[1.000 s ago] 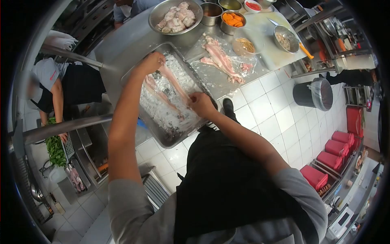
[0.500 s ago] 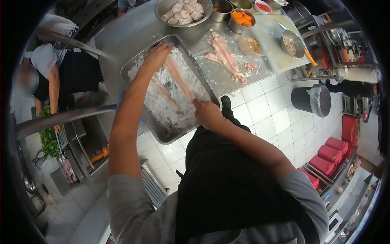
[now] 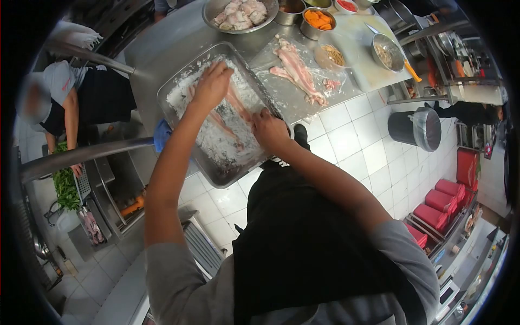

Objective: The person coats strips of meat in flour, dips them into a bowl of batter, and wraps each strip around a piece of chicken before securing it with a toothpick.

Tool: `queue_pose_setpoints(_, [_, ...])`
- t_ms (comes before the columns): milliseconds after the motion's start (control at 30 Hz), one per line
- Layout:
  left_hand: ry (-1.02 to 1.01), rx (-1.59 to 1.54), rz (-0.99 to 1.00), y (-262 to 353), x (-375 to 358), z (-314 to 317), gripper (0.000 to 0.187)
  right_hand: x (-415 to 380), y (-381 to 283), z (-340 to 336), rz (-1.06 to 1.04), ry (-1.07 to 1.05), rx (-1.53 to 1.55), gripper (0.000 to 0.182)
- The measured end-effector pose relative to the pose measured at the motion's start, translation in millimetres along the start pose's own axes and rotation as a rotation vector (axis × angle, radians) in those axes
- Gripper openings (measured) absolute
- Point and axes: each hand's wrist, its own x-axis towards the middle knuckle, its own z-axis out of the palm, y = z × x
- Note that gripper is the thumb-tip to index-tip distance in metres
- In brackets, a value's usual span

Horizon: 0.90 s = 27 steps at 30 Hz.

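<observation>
A deep metal tray (image 3: 219, 177) holds white powder like flour (image 3: 208, 145) with two long pale strips of raw meat in it. My right hand (image 3: 269, 131) is closed at the near end of one meat strip (image 3: 237, 102), by the tray's right side. Above that strip's far part is my left hand (image 3: 214, 84), its fingers bent together and pointing down; what they pinch, if anything, is hidden. Another meat strip (image 3: 221, 124) lies coated in the powder left of it. Several more raw strips (image 3: 297, 67) rest on a plastic sheet right of the tray.
At the back stand a bowl of raw meat pieces (image 3: 241, 15) and a pot of orange slices (image 3: 318, 20). A cutting board (image 3: 365, 59) carries a pan (image 3: 387, 53). A co-worker (image 3: 81, 100) leans over greens at left; a bin (image 3: 414, 130) stands at right.
My left hand has shifted slightly down and right, away from the tray's far edge. My right hand has moved a little up and to the left, and its grip has turned.
</observation>
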Motion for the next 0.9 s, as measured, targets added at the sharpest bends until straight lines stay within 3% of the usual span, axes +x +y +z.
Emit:
queue_pose_setpoints(33, [-0.068, -0.168, -0.048, 3.0, -7.1, 3.6, 0.018, 2.8, 0.2, 1.7, -0.003, -0.017, 0.005, 0.019])
queue_pose_setpoints(233, [-0.222, -0.275, -0.076, 16.3, -39.8, 6.5, 0.019, -4.4, -4.8, -7.3, -0.062, 0.006, 0.021, 0.023])
queue_pose_setpoints(300, [-0.204, -0.270, -0.063, 24.3, -47.3, 4.1, 0.024, -8.8, -4.4, -4.4, -0.074, -0.016, 0.038, 0.023])
queue_pose_setpoints(367, [-0.076, -0.250, -0.080, 32.4, -49.3, 4.6, 0.020, -13.4, -2.9, -6.8, -0.291, -0.055, -0.014, 0.017])
queue_pose_setpoints(433, [-0.142, -0.259, -0.133, 36.9, -47.0, 2.3, 0.024, -21.9, -5.2, -19.8, -0.267, -0.035, -0.005, 0.013])
queue_pose_setpoints(500, [-0.048, -0.277, -0.181, 42.3, -41.3, -0.4, 0.025, -24.7, -7.9, -55.2, -0.190, -0.048, 0.199, 0.014])
queue_pose_setpoints(600, [0.099, -0.509, -0.271, 75.3, -21.5, -11.9, 0.026, -10.9, 51.9, -79.8, -0.142, 0.280, 0.232, 0.014])
queue_pose_setpoints(700, [0.077, -0.681, -0.223, 105.5, 8.7, -3.4, 0.026, 6.0, 116.1, -100.3, -0.024, 0.376, 0.153, 0.022])
queue_pose_setpoints(833, [0.041, -0.579, -0.142, 128.5, 53.7, 25.6, 0.023, 23.8, 160.1, -89.9, -0.114, 0.339, -0.021, 0.034])
queue_pose_setpoints(900, [-0.068, -0.314, -0.239, 128.0, 75.0, 48.7, 0.020, 28.7, 166.3, -86.8, -0.110, 0.326, -0.038, 0.037])
